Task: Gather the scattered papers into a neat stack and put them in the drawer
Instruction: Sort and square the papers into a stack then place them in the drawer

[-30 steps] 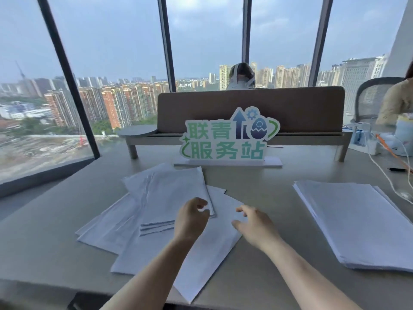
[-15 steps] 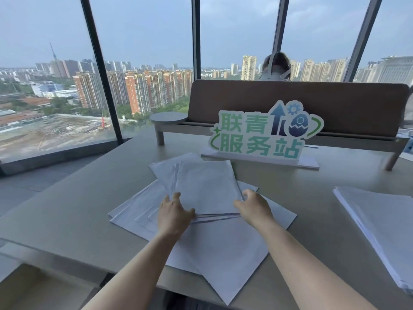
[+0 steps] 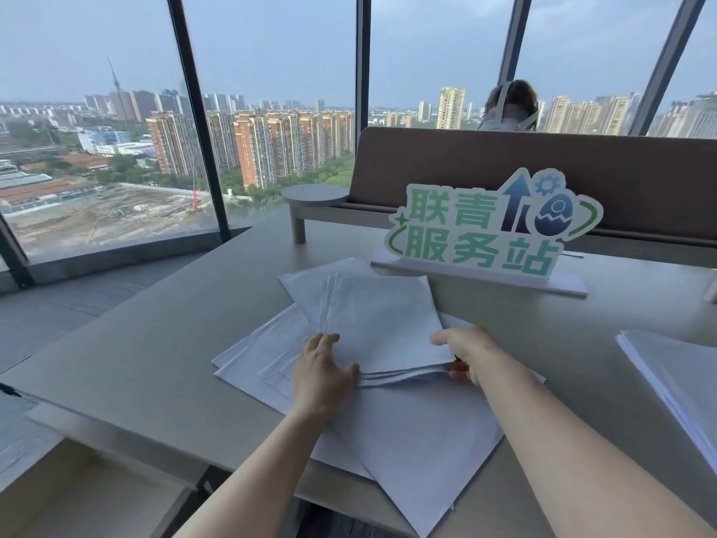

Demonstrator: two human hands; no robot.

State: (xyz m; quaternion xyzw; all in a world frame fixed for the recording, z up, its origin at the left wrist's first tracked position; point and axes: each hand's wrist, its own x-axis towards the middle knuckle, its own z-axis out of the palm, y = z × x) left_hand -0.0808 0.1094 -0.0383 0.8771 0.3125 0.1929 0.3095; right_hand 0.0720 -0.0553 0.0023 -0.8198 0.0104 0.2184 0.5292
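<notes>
Loose papers [image 3: 372, 332]: fanned, overlapping heap on the grey desk [image 3: 163, 343], some corners past its near edge. Left hand [image 3: 322, 376]: flat on the heap's left side, fingers spread. Right hand [image 3: 463, 353]: pinching the top sheets' right corner. Second stack [image 3: 683, 386]: far right, well apart. Green sign [image 3: 492, 227]: upright behind the heap, before a brown partition [image 3: 640, 180]. Windows [image 3: 271, 52]: city skyline.

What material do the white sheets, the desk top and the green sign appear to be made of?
Sheets: thin matte paper; edges curl and layers fan out.
Desk top: smooth grey laminate, probably; even, dull sheen.
Sign: flat printed board, perhaps foam or plastic; cut outline, white rim.
</notes>
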